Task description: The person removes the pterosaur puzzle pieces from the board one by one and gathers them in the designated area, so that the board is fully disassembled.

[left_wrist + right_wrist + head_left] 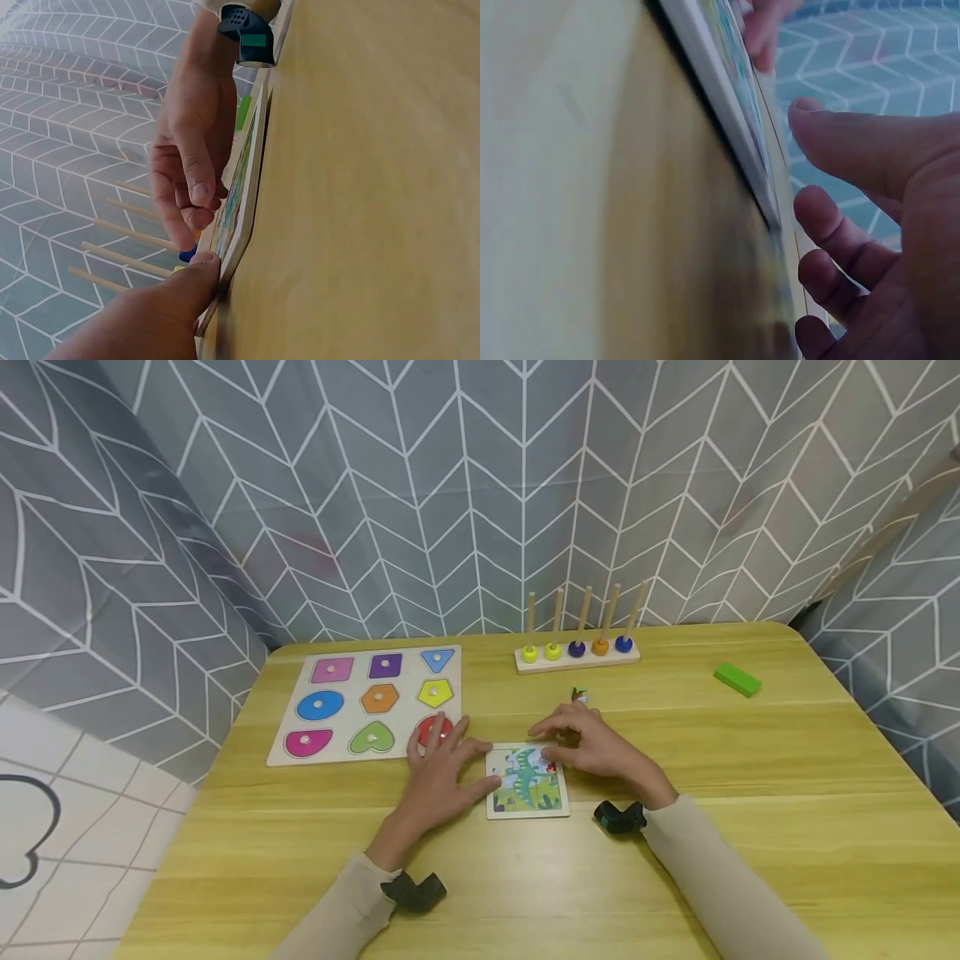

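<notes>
A small square dinosaur jigsaw puzzle [528, 814] in a pale wooden frame lies flat on the table. My left hand [441, 781] is spread at its left side, index fingertip at the upper left corner and thumb on the left edge. In the left wrist view the thumb [196, 279] presses on the frame. Over the puzzle's upper right corner hovers my right hand [592, 745], its fingers loosely bent and thumb apart from them. Nothing shows between them in the right wrist view. Just beyond that hand lies a loose puzzle piece [579, 695], partly hidden by its fingers.
A shape board [345, 689] with colored knobbed pieces lies at the back left, under some left fingers. Behind stands a peg rack [577, 665] with five upright pegs and colored rings. A green block [737, 680] lies at the right. A patterned curtain [480, 493] hangs behind the table.
</notes>
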`<state>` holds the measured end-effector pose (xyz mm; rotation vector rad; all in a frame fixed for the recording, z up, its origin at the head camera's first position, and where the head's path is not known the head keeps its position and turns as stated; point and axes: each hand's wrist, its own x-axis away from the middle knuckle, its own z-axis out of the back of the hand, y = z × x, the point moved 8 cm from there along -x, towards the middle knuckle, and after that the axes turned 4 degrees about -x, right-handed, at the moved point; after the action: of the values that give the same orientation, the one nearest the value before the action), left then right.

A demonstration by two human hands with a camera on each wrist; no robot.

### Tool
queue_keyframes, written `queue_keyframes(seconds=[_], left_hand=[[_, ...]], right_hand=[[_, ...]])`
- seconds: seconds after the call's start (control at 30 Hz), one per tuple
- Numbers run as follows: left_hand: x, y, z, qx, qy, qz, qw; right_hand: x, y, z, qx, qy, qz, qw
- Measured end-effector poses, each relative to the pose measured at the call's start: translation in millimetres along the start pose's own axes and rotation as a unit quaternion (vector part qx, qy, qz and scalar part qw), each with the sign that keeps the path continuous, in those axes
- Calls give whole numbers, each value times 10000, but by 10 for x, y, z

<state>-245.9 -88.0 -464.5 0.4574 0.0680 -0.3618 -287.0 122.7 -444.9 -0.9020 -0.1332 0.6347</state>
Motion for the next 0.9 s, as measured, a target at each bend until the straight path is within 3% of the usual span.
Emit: queue_keyframes(seconds=[0.23,0.9], left_hand=[[-6,-5,-9,-77,13,-48,10000],[-18,-10,-12,-99,-3,-78,9999]], right_hand=[[-25,-130,-178,128,-267,289,9991],[-66,-172,-288,431,-477,123,9979]])
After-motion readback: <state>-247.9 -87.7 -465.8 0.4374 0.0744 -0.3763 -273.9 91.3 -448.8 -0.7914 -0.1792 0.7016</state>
